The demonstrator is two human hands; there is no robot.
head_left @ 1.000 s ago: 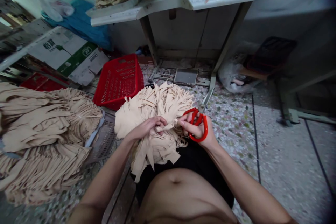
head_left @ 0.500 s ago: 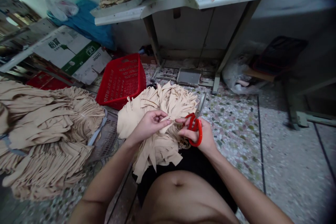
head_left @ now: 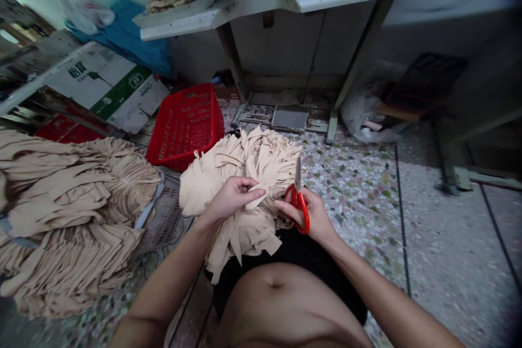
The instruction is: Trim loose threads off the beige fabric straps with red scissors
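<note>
A bundle of beige fabric pieces (head_left: 240, 234) lies across my lap, its many strips fanned out at the far side. My left hand (head_left: 234, 198) pinches the edge of one piece between thumb and fingers near the middle of the bundle. Red-handled scissors (head_left: 299, 206) sit in my right hand (head_left: 316, 215), with the handle loops around the fingers and the blades pointing up and away from me. The right thumb is close to the cloth; whether it touches is hard to tell.
Left of me, a large heap of beige fabric (head_left: 73, 206) rests on a grey crate (head_left: 167, 212). Ahead stands a red plastic basket (head_left: 183, 125), beside a white and green carton (head_left: 110, 87). A sewing table (head_left: 261, 5) spans the front, with a pedal (head_left: 290, 117) beneath.
My right hand has drawn slightly back from the left fingertips, and the scissors have turned to point more upright. The left hand keeps its pinch on the cloth. The view has shifted slightly.
</note>
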